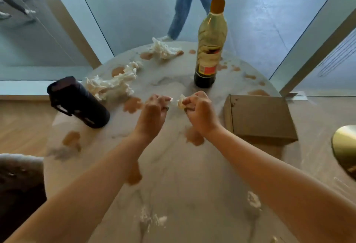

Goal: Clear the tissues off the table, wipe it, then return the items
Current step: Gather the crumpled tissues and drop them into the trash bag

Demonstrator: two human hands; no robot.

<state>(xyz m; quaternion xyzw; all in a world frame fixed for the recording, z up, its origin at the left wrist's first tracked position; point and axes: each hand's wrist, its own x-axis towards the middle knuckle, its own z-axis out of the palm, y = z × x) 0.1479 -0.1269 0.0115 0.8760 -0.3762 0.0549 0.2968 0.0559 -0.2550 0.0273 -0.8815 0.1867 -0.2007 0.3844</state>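
I see my left hand (154, 108) and right hand (198, 108) each pinching one end of a small tissue scrap (180, 101) between them. Beyond my left hand lie crumpled tissues (113, 83) on the stained table (183, 175). Past my right hand stands a bottle (210, 46); its red-and-yellow label is too blurred to read.

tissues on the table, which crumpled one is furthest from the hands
The tissue wad at the far edge, left of the tall bottle. The long tissue clump by the dark flask lies much nearer the hands.
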